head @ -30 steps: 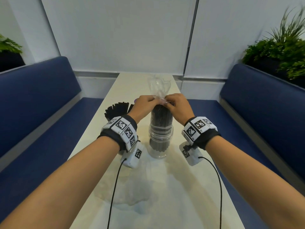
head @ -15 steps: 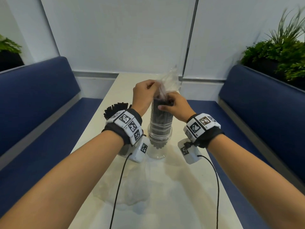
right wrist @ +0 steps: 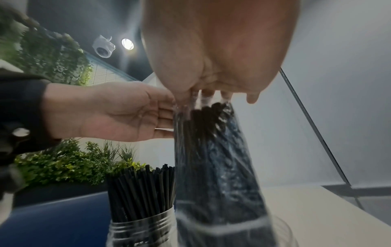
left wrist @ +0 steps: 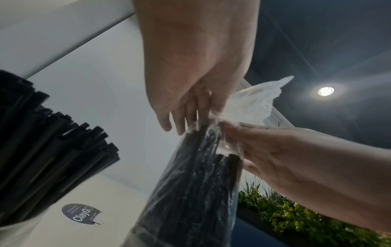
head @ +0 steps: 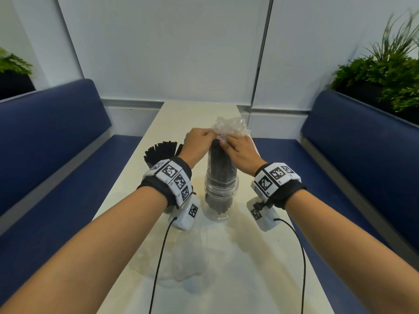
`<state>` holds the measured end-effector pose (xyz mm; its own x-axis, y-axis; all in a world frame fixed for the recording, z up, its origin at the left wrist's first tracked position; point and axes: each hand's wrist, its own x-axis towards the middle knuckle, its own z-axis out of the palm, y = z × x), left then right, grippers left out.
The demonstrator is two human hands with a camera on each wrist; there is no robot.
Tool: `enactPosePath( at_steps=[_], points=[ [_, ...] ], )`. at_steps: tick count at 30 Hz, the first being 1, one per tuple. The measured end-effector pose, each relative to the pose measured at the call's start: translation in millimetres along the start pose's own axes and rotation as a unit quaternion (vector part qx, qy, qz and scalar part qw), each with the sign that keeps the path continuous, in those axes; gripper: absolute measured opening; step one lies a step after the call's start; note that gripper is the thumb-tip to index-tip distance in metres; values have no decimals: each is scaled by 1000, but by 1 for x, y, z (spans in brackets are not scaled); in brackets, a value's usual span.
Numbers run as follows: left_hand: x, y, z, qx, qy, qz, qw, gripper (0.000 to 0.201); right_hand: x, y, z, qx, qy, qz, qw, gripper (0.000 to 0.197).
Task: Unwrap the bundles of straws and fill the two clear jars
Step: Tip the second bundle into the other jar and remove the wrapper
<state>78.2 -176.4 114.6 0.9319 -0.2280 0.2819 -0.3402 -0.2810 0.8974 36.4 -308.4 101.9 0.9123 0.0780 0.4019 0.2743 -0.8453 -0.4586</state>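
Right now both hands are meeting at the top of a wrapped bundle of black straws [head: 221, 164] that is standing upright in a clear jar [head: 221, 193] near the middle of the pale table [head: 247, 275]. The left hand [head: 197, 141] is pinching the gathered neck of the clear plastic wrap [head: 230, 128], thumb and fingers closing on the film just above the straw tips; the left wrist view is showing the other fingers hanging straighter beside it. The right hand [head: 241, 151] is gripping the same wrap from the other side, its fingertips [right wrist: 206, 97] pressing into the plastic at the top of the bundle. Crumpled loose film is puffing up above both hands. Just to the left, behind the left wrist, a second jar [right wrist: 139, 231] is holding unwrapped black straws [head: 162, 150] fanning out of its mouth. Nearer the camera, an empty clear wrapper [head: 181, 264] is lying flat on the table between the forearms
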Motion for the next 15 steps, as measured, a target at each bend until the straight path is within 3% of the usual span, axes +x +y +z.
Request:
enactPosePath(
  at_steps=[2, 4, 6, 8, 11, 13, 15],
  points=[
    [0, 0, 2, -13, 36, 9, 999, 32, 3, -1, -3, -36, -39, 22, 998, 41],
    [-3, 8, 3, -59, 50, 16, 997, 26, 5, -2, -8, -34, -13, 16, 999, 46],
    [0, 15, 4, -105, 69, 9, 992, 22, 4, -2, -9, 27, 65, 10, 998, 60],
    [3, 23, 2, -160, 75, -7, 984, 23, 2, -3, -7, 110, 123, 51, 985, 76],
    [5, 34, 1, -209, 63, -7, 976, 23, 3, -1, -6, 241, 71, 133, 959, 100],
    [4, 39, 1, -218, 56, 6, 974, 21, 6, -1, -10, 262, -15, 141, 955, 85],
    [6, 39, 2, -217, 63, 13, 974, 20, 10, -2, -16, 200, -34, 140, 969, 47]
  ],
)
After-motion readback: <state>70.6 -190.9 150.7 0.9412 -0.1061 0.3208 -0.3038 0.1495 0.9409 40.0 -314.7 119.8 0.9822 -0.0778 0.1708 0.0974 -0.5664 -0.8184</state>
